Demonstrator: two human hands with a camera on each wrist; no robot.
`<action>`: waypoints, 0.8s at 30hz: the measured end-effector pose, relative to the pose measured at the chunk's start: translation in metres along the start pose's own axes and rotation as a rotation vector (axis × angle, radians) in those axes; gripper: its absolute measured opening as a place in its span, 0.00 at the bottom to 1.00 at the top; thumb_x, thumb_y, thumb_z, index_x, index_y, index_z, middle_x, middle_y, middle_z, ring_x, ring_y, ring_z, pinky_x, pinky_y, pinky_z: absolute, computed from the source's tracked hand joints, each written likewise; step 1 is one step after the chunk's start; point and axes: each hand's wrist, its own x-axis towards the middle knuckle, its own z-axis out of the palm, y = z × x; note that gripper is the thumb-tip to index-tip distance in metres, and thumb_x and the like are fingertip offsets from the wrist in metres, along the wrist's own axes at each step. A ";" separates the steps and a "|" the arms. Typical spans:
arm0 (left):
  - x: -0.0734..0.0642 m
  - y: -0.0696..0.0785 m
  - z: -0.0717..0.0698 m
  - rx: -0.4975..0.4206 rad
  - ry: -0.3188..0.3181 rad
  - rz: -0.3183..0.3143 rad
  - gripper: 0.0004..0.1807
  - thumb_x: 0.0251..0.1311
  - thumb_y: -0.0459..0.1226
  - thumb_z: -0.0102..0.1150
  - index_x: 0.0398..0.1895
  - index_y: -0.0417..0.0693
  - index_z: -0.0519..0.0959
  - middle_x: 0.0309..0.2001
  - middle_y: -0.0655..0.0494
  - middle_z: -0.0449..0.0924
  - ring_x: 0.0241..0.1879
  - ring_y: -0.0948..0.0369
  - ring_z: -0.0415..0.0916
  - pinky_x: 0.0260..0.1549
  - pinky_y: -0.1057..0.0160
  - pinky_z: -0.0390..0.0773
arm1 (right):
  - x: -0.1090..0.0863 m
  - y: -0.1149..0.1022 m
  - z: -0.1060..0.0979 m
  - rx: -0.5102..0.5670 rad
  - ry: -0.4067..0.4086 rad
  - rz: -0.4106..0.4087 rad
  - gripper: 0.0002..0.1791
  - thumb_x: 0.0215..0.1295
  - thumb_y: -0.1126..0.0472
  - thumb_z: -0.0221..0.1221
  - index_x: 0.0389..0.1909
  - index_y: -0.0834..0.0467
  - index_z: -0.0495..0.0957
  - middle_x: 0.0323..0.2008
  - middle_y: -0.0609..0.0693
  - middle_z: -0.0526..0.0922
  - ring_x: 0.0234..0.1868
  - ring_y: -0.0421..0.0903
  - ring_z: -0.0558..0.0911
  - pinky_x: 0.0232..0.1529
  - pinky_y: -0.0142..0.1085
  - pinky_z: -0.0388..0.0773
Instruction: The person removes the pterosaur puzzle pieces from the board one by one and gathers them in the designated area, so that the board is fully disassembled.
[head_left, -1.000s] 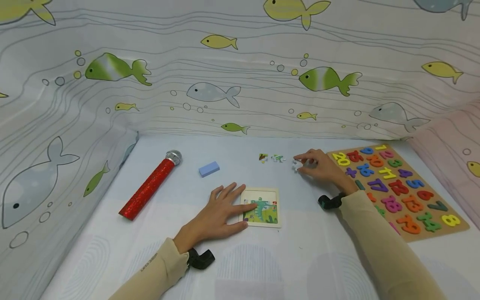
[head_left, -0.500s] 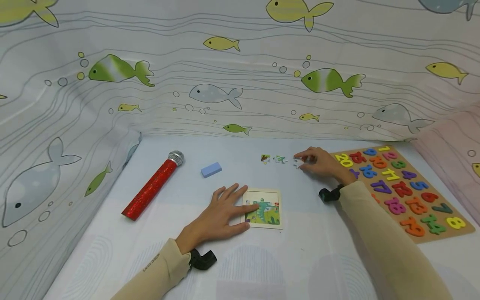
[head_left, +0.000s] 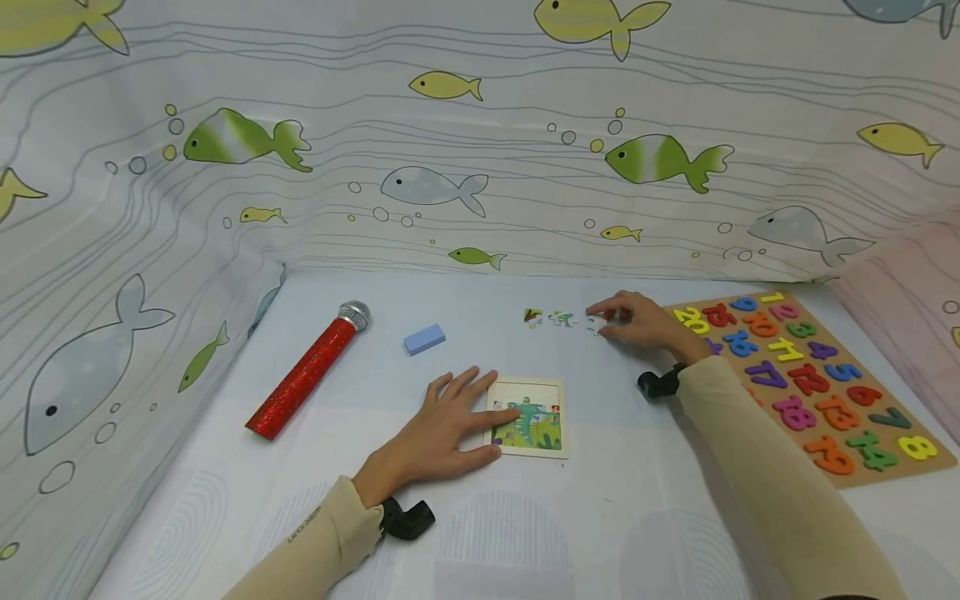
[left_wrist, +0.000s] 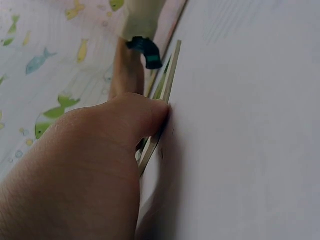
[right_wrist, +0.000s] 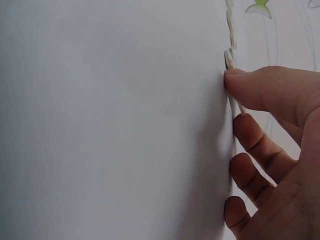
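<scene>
A small square jigsaw board (head_left: 551,437) with a pale wooden rim and a green dinosaur picture lies mid-table. My left hand (head_left: 431,433) rests spread over its left edge, index finger straight on the picture. In the left wrist view the thumb (left_wrist: 145,115) touches the board's edge. Farther back, my right hand (head_left: 641,323) pinches a white jigsaw piece (head_left: 596,322) between thumb and index finger, at table level. Two loose jigsaw pieces, one brown and green (head_left: 532,317) and one green and white (head_left: 562,318), lie just left of it. Fingers partly hide the pinched piece.
A red glittery microphone (head_left: 307,375) lies at the left, with a blue block (head_left: 424,339) to its right. A number board (head_left: 817,375) with several coloured numerals spreads under and beyond the right forearm. Fish-printed cloth walls (head_left: 525,242) close off the back and sides.
My right hand has brought the pinched piece slightly closer to the two loose pieces and lower to the table. The left hand stays on the board. The head view has shifted slightly.
</scene>
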 end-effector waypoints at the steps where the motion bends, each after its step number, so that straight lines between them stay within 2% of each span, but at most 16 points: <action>1: 0.000 0.000 0.000 -0.001 0.000 0.001 0.29 0.69 0.61 0.50 0.73 0.78 0.68 0.82 0.51 0.51 0.82 0.46 0.44 0.73 0.34 0.46 | 0.000 0.000 0.000 0.003 -0.005 0.008 0.23 0.68 0.62 0.64 0.63 0.53 0.80 0.52 0.57 0.80 0.49 0.52 0.68 0.50 0.43 0.65; 8: 0.000 0.000 -0.001 -0.002 0.000 0.004 0.29 0.69 0.61 0.50 0.73 0.79 0.68 0.82 0.51 0.52 0.82 0.45 0.45 0.73 0.34 0.46 | 0.000 0.002 0.002 0.025 -0.026 0.058 0.22 0.69 0.60 0.62 0.64 0.50 0.80 0.54 0.56 0.76 0.53 0.53 0.67 0.53 0.45 0.65; 17: -0.001 -0.001 -0.001 -0.003 0.012 0.016 0.29 0.69 0.60 0.51 0.73 0.76 0.69 0.81 0.48 0.53 0.81 0.44 0.46 0.72 0.32 0.48 | 0.004 0.003 0.005 -0.008 -0.035 0.113 0.24 0.70 0.58 0.60 0.67 0.45 0.78 0.55 0.56 0.75 0.54 0.54 0.69 0.54 0.47 0.66; 20: 0.000 -0.001 -0.002 -0.006 0.013 0.016 0.29 0.69 0.60 0.51 0.73 0.76 0.69 0.81 0.48 0.53 0.81 0.44 0.46 0.72 0.32 0.47 | 0.004 0.004 0.005 -0.006 -0.029 0.113 0.24 0.71 0.58 0.60 0.67 0.44 0.77 0.56 0.56 0.76 0.53 0.53 0.69 0.52 0.46 0.67; 24: 0.002 -0.001 -0.002 -0.006 0.013 0.019 0.29 0.69 0.60 0.50 0.73 0.77 0.69 0.82 0.48 0.52 0.82 0.44 0.45 0.73 0.33 0.47 | 0.002 0.006 0.004 0.050 0.001 0.100 0.25 0.71 0.58 0.60 0.69 0.45 0.75 0.55 0.56 0.77 0.50 0.52 0.70 0.49 0.43 0.67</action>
